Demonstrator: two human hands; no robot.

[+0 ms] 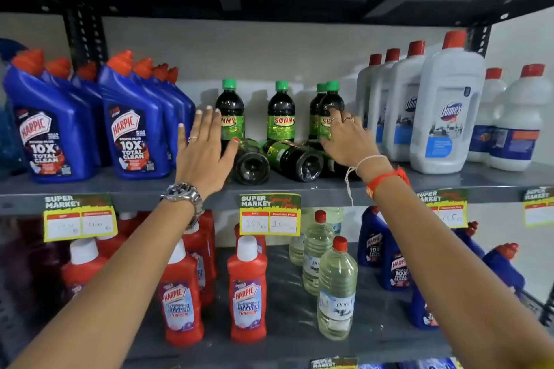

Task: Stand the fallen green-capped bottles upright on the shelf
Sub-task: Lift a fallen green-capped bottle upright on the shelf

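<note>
Dark green-capped bottles with green "Sunny" labels fill the middle of the grey upper shelf (pixel 299 189). Upright ones stand at the back: a left bottle (pixel 229 111), a middle bottle (pixel 281 111) and a right bottle (pixel 329 105) with another close behind it. In front lie fallen bottles with their bases toward me: one (pixel 251 163) at the left, one (pixel 292 159) in the middle, and a third largely hidden under my right hand. My left hand (pixel 204 153) hovers with spread fingers beside the left upright bottle. My right hand (pixel 349 138) is wrapped around the right upright bottle.
Blue Harpic bottles (pixel 132 126) crowd the shelf's left side and white Domex bottles (pixel 446 111) its right side. Price tags (pixel 269 214) hang on the shelf edge. The lower shelf holds red Harpic bottles (pixel 247 290), clear bottles (pixel 337 287) and more blue ones.
</note>
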